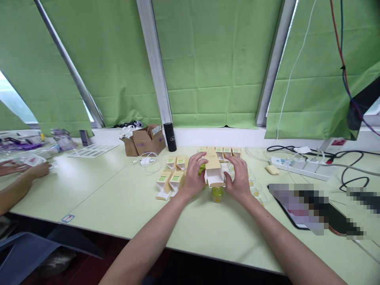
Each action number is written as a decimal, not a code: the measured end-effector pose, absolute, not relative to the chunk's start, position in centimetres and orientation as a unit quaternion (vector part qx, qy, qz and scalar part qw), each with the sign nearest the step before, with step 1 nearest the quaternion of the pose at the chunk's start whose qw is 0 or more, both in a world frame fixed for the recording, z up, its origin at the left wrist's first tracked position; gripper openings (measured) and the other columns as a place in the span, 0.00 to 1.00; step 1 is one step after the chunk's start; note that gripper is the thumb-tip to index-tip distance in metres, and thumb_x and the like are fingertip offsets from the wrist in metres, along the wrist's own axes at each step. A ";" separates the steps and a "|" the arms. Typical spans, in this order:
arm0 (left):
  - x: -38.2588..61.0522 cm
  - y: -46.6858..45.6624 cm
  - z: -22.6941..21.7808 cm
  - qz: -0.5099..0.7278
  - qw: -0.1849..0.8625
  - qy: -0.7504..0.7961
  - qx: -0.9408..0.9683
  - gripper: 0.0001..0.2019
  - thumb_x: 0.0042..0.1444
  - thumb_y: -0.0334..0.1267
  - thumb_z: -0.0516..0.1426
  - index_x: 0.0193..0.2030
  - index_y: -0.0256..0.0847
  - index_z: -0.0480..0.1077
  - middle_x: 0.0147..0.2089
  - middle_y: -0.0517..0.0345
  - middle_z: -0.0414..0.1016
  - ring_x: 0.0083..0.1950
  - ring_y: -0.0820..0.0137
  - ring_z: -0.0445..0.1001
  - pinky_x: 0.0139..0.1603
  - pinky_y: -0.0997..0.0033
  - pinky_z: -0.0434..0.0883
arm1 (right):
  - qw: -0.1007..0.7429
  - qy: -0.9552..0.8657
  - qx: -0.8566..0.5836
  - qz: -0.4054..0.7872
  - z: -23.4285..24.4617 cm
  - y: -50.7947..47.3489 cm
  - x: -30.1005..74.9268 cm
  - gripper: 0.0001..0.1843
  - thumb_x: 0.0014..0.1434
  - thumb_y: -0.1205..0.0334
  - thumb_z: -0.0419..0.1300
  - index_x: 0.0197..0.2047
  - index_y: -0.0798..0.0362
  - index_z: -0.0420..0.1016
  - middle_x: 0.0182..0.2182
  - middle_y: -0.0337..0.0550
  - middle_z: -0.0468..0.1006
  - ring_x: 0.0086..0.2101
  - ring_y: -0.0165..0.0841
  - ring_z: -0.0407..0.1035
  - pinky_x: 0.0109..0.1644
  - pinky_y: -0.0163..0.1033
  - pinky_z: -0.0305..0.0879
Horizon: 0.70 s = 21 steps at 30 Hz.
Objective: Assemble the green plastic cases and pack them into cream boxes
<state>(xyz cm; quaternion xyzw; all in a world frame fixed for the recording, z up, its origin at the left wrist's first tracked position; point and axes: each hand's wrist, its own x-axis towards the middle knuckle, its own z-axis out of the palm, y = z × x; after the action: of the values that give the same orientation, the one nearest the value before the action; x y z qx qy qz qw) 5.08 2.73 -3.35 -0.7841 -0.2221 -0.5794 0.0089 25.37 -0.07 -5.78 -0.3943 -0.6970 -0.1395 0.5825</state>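
Between my two hands, above the table, is a small tan cardboard box (215, 168) with a white inside; its near end gapes toward me. My left hand (196, 174) grips its left side, and my right hand (238, 178) has the thumb and fingers on the right side. Just below the box, a clear container with a green item (217, 194) sits on the table. Several similar boxes with green labels (177, 179) stand to the left of my left hand, some with flaps out. More boxes (227, 152) line up behind my hands. Clear plastic containers (257, 191) lie partly hidden beside my right hand.
Phones (308, 209), a white power strip (303, 166), a cream-coloured case (272, 170) and cables are on the right. A brown carton (148, 139), a black bottle (170, 136) and a white charger (145, 161) stand behind left. Another person's hand (38, 169) is at far left.
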 end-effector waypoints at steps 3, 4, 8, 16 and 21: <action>4.9 2.6 -3.7 -0.565 0.019 -0.245 -0.788 0.12 0.67 0.27 0.55 0.52 0.48 0.70 0.69 0.45 0.70 0.71 0.56 0.67 0.70 0.41 0.67 | 0.570 -0.709 -0.389 -0.142 -6.4 -0.5 25.5 0.32 0.66 0.66 0.55 0.72 0.43 0.60 0.61 0.52 0.74 0.61 0.52 0.66 0.66 0.66 0.64; 4.8 2.6 -3.8 -0.562 0.014 -0.257 -0.786 0.11 0.67 0.28 0.55 0.51 0.48 0.71 0.69 0.46 0.69 0.72 0.56 0.66 0.70 0.41 0.67 | 0.564 -0.716 -0.388 -0.138 -6.5 -0.7 25.5 0.33 0.67 0.66 0.55 0.73 0.42 0.59 0.61 0.52 0.73 0.62 0.53 0.66 0.67 0.67 0.63; 4.6 2.5 -4.2 -0.564 -0.005 -0.291 -0.773 0.07 0.66 0.33 0.59 0.49 0.49 0.73 0.68 0.45 0.67 0.72 0.52 0.66 0.70 0.39 0.67 | 0.556 -0.724 -0.384 -0.135 -6.4 -1.3 25.4 0.33 0.67 0.64 0.55 0.73 0.42 0.59 0.62 0.53 0.73 0.63 0.54 0.66 0.68 0.70 0.61; 5.1 1.6 -3.7 -0.591 -0.026 -0.221 -0.775 0.18 0.61 0.32 0.63 0.57 0.47 0.69 0.69 0.41 0.64 0.74 0.50 0.63 0.73 0.39 0.65 | 0.569 -0.716 -0.376 -0.150 -6.3 -1.6 25.5 0.34 0.67 0.66 0.56 0.74 0.41 0.58 0.60 0.52 0.73 0.62 0.54 0.66 0.67 0.69 0.63; 5.7 1.9 -3.6 -0.616 -0.182 -0.251 -0.724 0.25 0.59 0.41 0.66 0.61 0.43 0.68 0.67 0.41 0.66 0.72 0.49 0.65 0.70 0.45 0.70 | 0.592 -0.699 -0.372 -0.149 -6.5 -1.3 25.6 0.33 0.66 0.65 0.58 0.73 0.41 0.59 0.59 0.52 0.74 0.60 0.54 0.67 0.65 0.68 0.65</action>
<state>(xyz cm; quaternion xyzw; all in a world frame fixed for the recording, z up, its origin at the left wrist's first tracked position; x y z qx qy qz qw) 5.69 1.89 -3.59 -0.7242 -0.2508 -0.6159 -0.1825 25.62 -1.27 -6.49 -0.3722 -0.6990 -0.1494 0.5921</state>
